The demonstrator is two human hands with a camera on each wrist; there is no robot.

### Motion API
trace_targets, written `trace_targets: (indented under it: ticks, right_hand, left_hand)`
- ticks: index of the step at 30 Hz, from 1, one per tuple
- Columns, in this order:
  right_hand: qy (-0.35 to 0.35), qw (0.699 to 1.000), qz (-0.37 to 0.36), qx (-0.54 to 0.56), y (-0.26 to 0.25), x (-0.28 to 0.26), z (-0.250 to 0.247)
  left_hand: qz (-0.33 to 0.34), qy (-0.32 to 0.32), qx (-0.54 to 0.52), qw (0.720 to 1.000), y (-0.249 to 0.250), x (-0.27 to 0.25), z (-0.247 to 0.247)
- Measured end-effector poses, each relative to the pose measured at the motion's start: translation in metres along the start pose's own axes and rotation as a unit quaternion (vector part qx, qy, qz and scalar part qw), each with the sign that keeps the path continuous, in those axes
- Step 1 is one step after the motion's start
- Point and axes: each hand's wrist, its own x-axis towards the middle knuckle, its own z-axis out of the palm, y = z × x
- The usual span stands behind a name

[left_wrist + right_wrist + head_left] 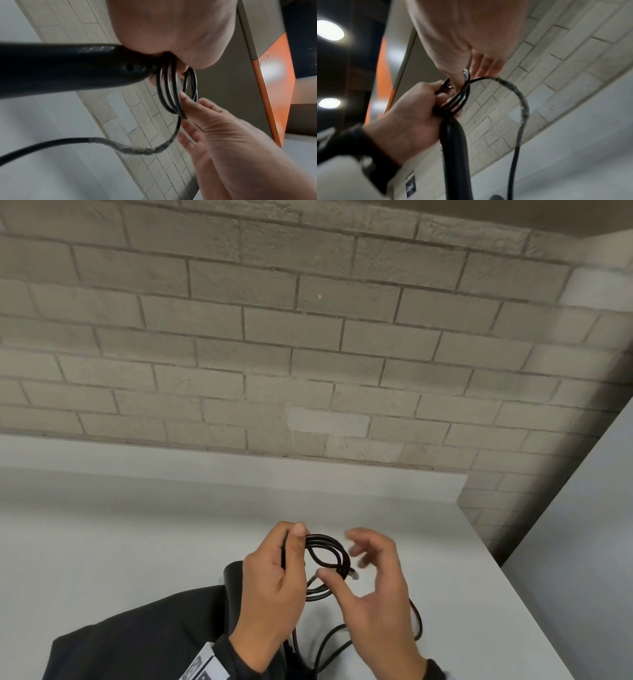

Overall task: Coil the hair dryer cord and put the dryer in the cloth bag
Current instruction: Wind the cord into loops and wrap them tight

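Note:
My left hand (274,583) grips several loops of the black cord (329,549) together with the end of the black hair dryer's handle (68,67). The handle (453,148) hangs below that fist. My right hand (376,587) is beside the coil with fingers spread, and its thumb touches the loops (169,92). From the coil a slack length of cord (418,621) drops onto the table; part of it is wrapped in rough tape (137,150). The black cloth bag (137,638) lies under my left forearm. The dryer's head is hidden.
The white table (137,525) runs back to a grey brick wall (308,354). A white panel (582,542) stands at the right past the table's edge. An orange-edged cabinet (274,81) shows in the left wrist view.

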Motion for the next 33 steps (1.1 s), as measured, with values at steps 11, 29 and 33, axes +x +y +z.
trace_targets:
  ticks: [11, 29, 33]
  right_hand:
    - [-0.045, 0.969, -0.062, -0.235, -0.017, -0.001, 0.01]
    - [-0.237, 0.691, 0.443, 0.52, -0.033, 0.038, -0.034]
    - [-0.223, 0.725, 0.364, 0.541, -0.029, 0.025, -0.03]
  left_hand:
    - [0.041, 0.013, 0.027, 0.999, 0.0, -0.002, 0.004]
    - [0.029, -0.104, -0.054, 0.993, -0.003, -0.004, -0.007]
    - [0.031, -0.078, -0.015, 0.996, -0.006, 0.0, -0.006]
